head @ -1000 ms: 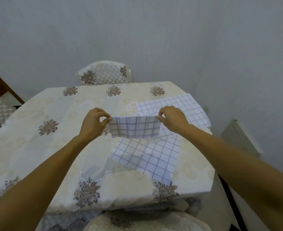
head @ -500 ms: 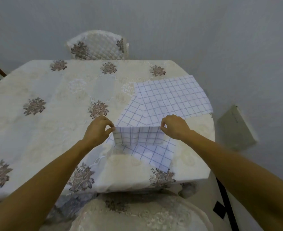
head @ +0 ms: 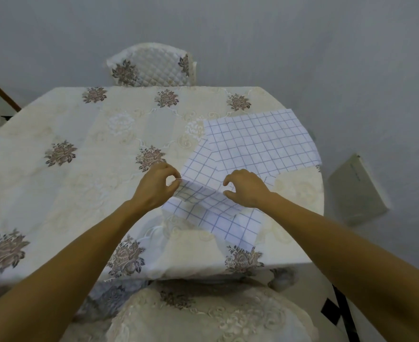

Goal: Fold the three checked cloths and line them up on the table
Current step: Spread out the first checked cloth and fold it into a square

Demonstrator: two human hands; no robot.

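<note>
Three white cloths with blue checks lie on the right half of the table (head: pixel 85 169). The largest cloth (head: pixel 260 141) is spread flat at the far right edge. A second cloth (head: pixel 230 223) lies flat and slantwise, partly under the first and reaching toward the near edge. On top of it rests a small folded cloth (head: pixel 197 197). My left hand (head: pixel 155 187) pinches the folded cloth's left corner. My right hand (head: pixel 247 188) hovers at its right end, thumb and forefinger apart, the thumb tip just touching the fabric.
A cream tablecloth with brown flower motifs covers the table. A quilted chair (head: pixel 151 67) stands at the far side, and another chair back (head: pixel 203 314) is right below me. A pale box (head: pixel 356 191) sits off the table's right edge.
Both hands came down and set the folded cloth onto the slantwise cloth. My right hand's pinch has come apart; the left still holds its corner.
</note>
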